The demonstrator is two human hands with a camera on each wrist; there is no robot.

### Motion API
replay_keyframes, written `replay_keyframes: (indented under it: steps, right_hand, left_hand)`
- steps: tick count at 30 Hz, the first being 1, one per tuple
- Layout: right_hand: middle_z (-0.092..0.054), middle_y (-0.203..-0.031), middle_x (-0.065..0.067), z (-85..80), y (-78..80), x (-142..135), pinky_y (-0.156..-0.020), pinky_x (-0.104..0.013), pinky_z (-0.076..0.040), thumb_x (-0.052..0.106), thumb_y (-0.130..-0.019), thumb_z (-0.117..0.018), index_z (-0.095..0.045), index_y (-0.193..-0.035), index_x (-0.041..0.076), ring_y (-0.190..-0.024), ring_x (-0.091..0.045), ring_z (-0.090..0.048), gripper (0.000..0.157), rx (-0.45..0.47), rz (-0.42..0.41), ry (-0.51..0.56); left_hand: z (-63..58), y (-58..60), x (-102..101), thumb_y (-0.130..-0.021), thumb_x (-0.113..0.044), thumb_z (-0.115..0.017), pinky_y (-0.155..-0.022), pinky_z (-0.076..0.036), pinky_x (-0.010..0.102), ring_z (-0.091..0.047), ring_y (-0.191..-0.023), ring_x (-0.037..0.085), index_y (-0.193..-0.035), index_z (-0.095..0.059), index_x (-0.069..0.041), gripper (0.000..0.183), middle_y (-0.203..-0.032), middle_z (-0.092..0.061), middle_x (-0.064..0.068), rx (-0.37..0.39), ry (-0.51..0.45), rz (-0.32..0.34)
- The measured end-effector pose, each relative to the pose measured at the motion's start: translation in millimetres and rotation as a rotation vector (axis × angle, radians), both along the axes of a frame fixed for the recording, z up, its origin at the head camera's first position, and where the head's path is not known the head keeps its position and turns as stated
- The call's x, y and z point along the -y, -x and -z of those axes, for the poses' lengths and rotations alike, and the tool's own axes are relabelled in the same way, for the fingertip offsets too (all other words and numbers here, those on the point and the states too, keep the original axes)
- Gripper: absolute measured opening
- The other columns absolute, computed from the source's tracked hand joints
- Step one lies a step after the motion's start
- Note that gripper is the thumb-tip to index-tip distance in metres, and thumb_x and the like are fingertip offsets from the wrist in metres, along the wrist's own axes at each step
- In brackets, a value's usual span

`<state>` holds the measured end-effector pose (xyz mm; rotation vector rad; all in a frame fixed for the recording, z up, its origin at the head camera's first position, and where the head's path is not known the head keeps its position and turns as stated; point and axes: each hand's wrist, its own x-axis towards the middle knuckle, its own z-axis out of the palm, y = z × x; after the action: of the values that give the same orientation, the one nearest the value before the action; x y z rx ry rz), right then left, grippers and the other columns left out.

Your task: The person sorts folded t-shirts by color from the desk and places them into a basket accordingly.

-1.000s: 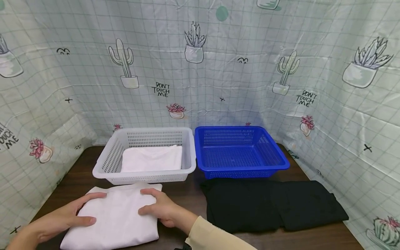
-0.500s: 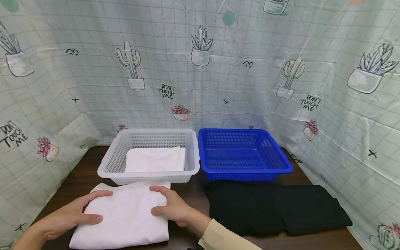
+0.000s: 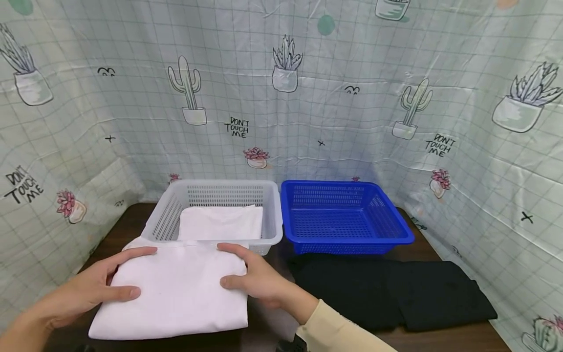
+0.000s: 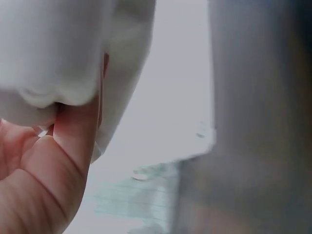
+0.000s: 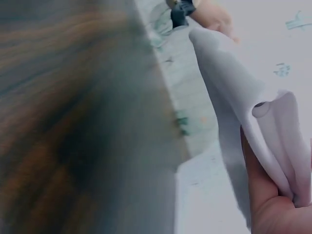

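Observation:
A folded white T-shirt [image 3: 180, 293] hangs raised in front of the white basket [image 3: 146, 235], covering part of its front wall. My left hand [image 3: 90, 288] grips the left side of the T-shirt, and my right hand [image 3: 261, 283] grips the right side. Both thumbs lie on top of the cloth. In the left wrist view, fingers [image 4: 75, 131] go in beneath the fabric. The right wrist view has the layered side edge of the T-shirt [image 5: 273, 131] pinched in the right hand [image 5: 278, 214]. Inside the basket lies another folded white garment [image 3: 220, 222].
A blue basket [image 3: 347, 240] stands right of the white one, nothing inside it. Two folded black garments [image 3: 347, 293] lie side by side on the dark wooden table [image 3: 422, 247] at the right. A patterned curtain [image 3: 308, 117] surrounds the back and sides.
Both hands have lifted the white T-shirt off the table and carried it forward and slightly right, up to the white basket's front. The view has shifted a little. The black garments stay put.

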<state>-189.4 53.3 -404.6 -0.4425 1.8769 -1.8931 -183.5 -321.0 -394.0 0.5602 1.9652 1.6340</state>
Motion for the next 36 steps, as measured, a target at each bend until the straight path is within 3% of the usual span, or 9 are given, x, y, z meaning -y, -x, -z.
replay_keyframes:
  steps: [4, 7, 9, 13, 20, 24, 29, 32, 36]
  right_hand:
    - [-0.064, -0.134, -0.009, -21.1, 4.0, -7, -0.087, -0.039, -0.061, -0.002, -0.096, -0.074, -0.054, -0.155, 0.028, -0.108, -0.023, -0.07, 0.069, -0.026, -0.011, 0.01]
    - [-0.062, -0.138, -0.011, -35.2, 12.9, -15, -0.088, -0.039, -0.061, -0.001, -0.096, -0.074, -0.052, -0.156, 0.028, -0.111, -0.024, -0.069, 0.07, -0.051, -0.004, 0.002]
    - [-0.06, -0.141, -0.011, -42.3, 21.7, -20, -0.089, -0.039, -0.061, 0.001, -0.097, -0.074, -0.051, -0.157, 0.029, -0.113, -0.024, -0.068, 0.071, -0.069, 0.01, -0.021]
    - [-0.054, -0.15, -0.012, -50.1, 43.5, -28, -0.088, -0.041, -0.062, 0.005, -0.098, -0.074, -0.048, -0.16, 0.029, -0.118, -0.026, -0.065, 0.072, -0.126, 0.065, -0.089]
    - [-0.043, -0.161, -0.014, -55.0, 81.7, -33, -0.094, -0.047, -0.059, 0.005, -0.098, -0.072, -0.047, -0.162, 0.026, -0.13, -0.032, -0.056, 0.072, -0.234, 0.215, -0.2]
    - [-0.037, -0.166, -0.014, -51.9, 104.4, -31, -0.107, -0.054, -0.051, 0.002, -0.096, -0.071, -0.044, -0.163, 0.025, -0.14, -0.033, -0.048, 0.076, -0.278, 0.265, -0.227]
    - [-0.035, -0.168, -0.016, -43.9, 128.0, -31, -0.119, -0.054, -0.039, 0.002, -0.096, -0.073, -0.041, -0.165, 0.021, -0.149, -0.033, -0.039, 0.078, -0.309, 0.301, -0.231]
    - [-0.034, -0.169, -0.016, -37.2, 140.2, -31, -0.119, -0.054, -0.039, 0.001, -0.096, -0.073, -0.039, -0.166, 0.021, -0.15, -0.034, -0.039, 0.08, -0.297, 0.306, -0.222]
    - [-0.032, -0.171, -0.015, -27.2, 153.8, -29, -0.119, -0.055, -0.04, 0.0, -0.097, -0.072, -0.037, -0.167, 0.02, -0.152, -0.034, -0.037, 0.081, -0.283, 0.312, -0.223]
  left_hand:
    - [-21.5, -0.8, -7, -0.105, 0.001, -0.059, -0.086, -0.063, 0.049, -0.072, -0.111, 0.029, -0.166, -0.033, -0.026, 0.072, -0.137, -0.06, 0.01, -0.06, 0.013, -0.054]
    - [-38.0, 3.6, -17, -0.104, -0.001, -0.063, -0.081, -0.063, 0.045, -0.073, -0.108, 0.028, -0.166, -0.035, -0.027, 0.072, -0.134, -0.061, 0.011, -0.162, 0.056, -0.11]
    - [-47.7, 9.3, -24, -0.104, -0.002, -0.065, -0.08, -0.063, 0.043, -0.073, -0.107, 0.026, -0.166, -0.034, -0.026, 0.074, -0.135, -0.06, 0.014, -0.219, 0.08, -0.139]
    - [-58.3, 27.4, -40, -0.103, -0.008, -0.069, -0.079, -0.063, 0.043, -0.07, -0.108, 0.022, -0.168, -0.029, -0.024, 0.078, -0.143, -0.048, 0.021, -0.259, 0.101, -0.184]
    - [-60.0, 68.1, -62, -0.103, -0.019, -0.073, -0.082, -0.06, 0.036, -0.063, -0.111, 0.015, -0.172, -0.015, -0.021, 0.09, -0.161, -0.032, 0.026, -0.27, 0.12, -0.259]
    - [-61.1, 89.9, -74, -0.101, -0.023, -0.076, -0.087, -0.056, 0.035, -0.055, -0.125, 0.025, -0.173, -0.013, -0.025, 0.095, -0.167, -0.028, 0.026, -0.277, 0.162, -0.303]
    - [-58.6, 113.4, -83, -0.101, -0.023, -0.077, -0.108, -0.041, 0.052, -0.031, -0.151, 0.044, -0.173, -0.012, -0.028, 0.097, -0.174, -0.013, 0.026, -0.282, 0.2, -0.321]
    - [-53.1, 126.1, -83, -0.101, -0.021, -0.076, -0.114, -0.033, 0.061, -0.022, -0.156, 0.046, -0.173, -0.011, -0.029, 0.097, -0.176, -0.008, 0.023, -0.274, 0.188, -0.337]
    - [-42.1, 142.1, -83, -0.101, -0.019, -0.076, -0.118, -0.028, 0.064, -0.02, -0.158, 0.046, -0.173, -0.011, -0.029, 0.097, -0.177, -0.006, 0.022, -0.261, 0.185, -0.354]
